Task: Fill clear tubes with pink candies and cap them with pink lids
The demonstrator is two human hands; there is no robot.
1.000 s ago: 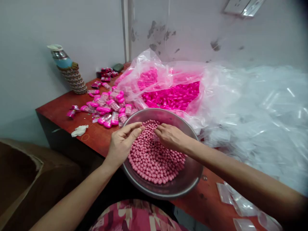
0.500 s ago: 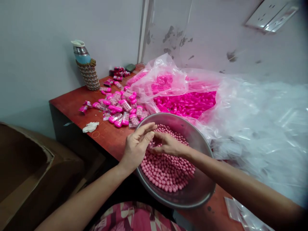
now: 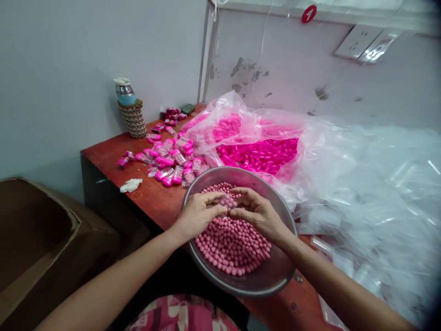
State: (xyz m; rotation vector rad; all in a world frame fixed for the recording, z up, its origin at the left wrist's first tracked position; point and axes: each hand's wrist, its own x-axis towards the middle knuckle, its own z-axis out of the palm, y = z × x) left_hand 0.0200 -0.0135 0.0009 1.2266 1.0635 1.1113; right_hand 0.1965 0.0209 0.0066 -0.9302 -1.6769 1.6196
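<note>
Over the metal bowl (image 3: 279, 269), my left hand (image 3: 198, 215) pinches a small clear container (image 3: 227, 202) with pink balls in it. At the container's right end are the curved fingers and thumb of my right hand (image 3: 260, 215), closed about it. Loose pink balls (image 3: 230, 250) fill the bottom of the bowl beneath both hands. Left of the bowl's far rim lies a heap of small clear containers (image 3: 178, 157) with bright pink caps, pink balls showing inside. Behind the bowl, an open plastic bag (image 3: 237, 103) is full of bright pink plastic pieces (image 3: 262, 154).
Clear plastic packaging (image 3: 372, 184) covers the right of the red table (image 3: 103, 154). A flask (image 3: 131, 108) in a knitted cover stands at the back left, near small dark pink packets (image 3: 170, 115). White crumpled material (image 3: 131, 185) lies by the left edge. A cardboard box (image 3: 79, 239) is below.
The view has shifted somewhat. My hands have turned and drawn apart a little, so the ball-filled container now shows between them. My right hand has moved back toward the right.
</note>
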